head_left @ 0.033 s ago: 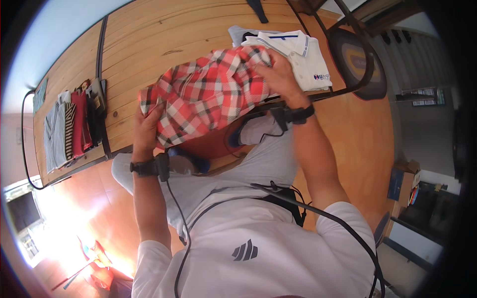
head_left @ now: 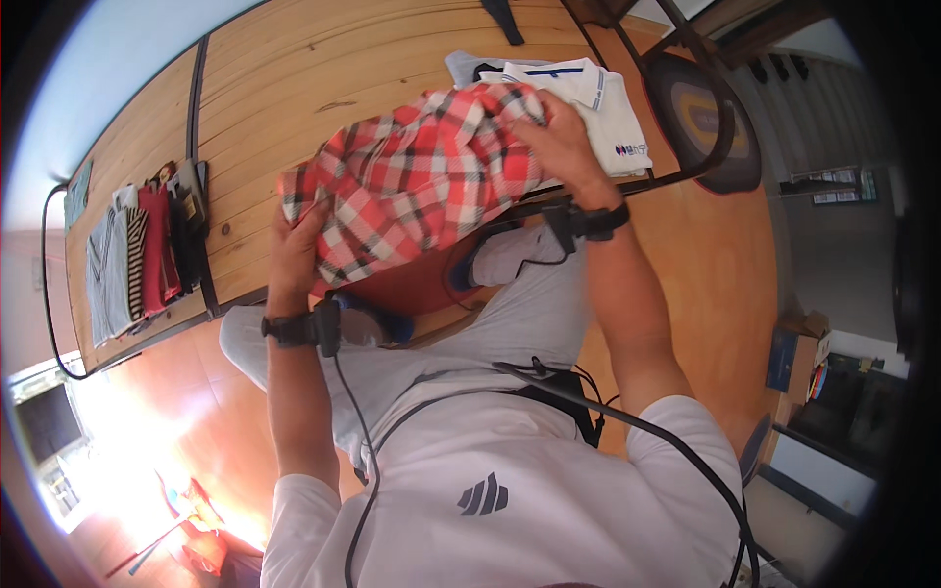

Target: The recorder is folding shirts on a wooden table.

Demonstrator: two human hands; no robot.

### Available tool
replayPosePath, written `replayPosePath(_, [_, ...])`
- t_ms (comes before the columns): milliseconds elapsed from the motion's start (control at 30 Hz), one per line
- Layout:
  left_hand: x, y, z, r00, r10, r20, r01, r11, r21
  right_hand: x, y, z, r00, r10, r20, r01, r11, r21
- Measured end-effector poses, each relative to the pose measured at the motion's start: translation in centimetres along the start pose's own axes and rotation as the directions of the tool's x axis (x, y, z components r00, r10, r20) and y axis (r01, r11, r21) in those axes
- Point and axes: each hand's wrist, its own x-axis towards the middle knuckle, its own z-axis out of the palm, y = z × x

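Observation:
A red, white and black plaid shirt (head_left: 412,186), loosely bunched, spans the space between my two hands at the near edge of the wooden table. My left hand (head_left: 297,250) grips its left end, thumb on top and fingers partly hidden by the cloth. At the upper right end, my right hand (head_left: 561,142) has its fingers closed on the fabric. Just past that hand lies a white polo shirt (head_left: 627,113) with a dark-striped collar, partly covered by the plaid cloth.
Several folded garments (head_left: 118,255) stand in a row at the table's left end. A dark strap-like thing (head_left: 504,20) lies at the far edge. Black metal framing (head_left: 720,147) borders the table's right side, beside an oval patterned mat (head_left: 701,118). Cables (head_left: 358,441) run from my wrists.
Both hands and the plaid shirt have shifted very slightly to the right. The grip looks the same.

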Motion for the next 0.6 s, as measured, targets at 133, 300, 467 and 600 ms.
replayPosePath(133, [2.8,-0.3,7.4,0.991,0.062,0.118,-0.048,0.992,-0.113,1.4,2.4,-7.2,0.994,-0.014,-0.109,0.008,0.999,-0.053])
replayPosePath(300, [8.0,-0.4,15.8,0.956,0.144,0.256,-0.107,0.983,-0.151,2.3,4.6,-15.6,0.967,0.034,-0.252,-0.024,0.999,0.042])
replayPosePath(467, [11.3,-1.4,21.2,0.947,0.157,0.28,-0.097,0.972,-0.216,2.7,6.9,-20.7,0.963,0.018,-0.267,-0.006,0.999,0.046])
replayPosePath(600, [13.1,-4.9,22.4,0.987,0.048,0.153,-0.048,0.999,-0.001,2.7,10.6,-21.8,0.933,0.16,-0.322,-0.236,0.948,-0.212])
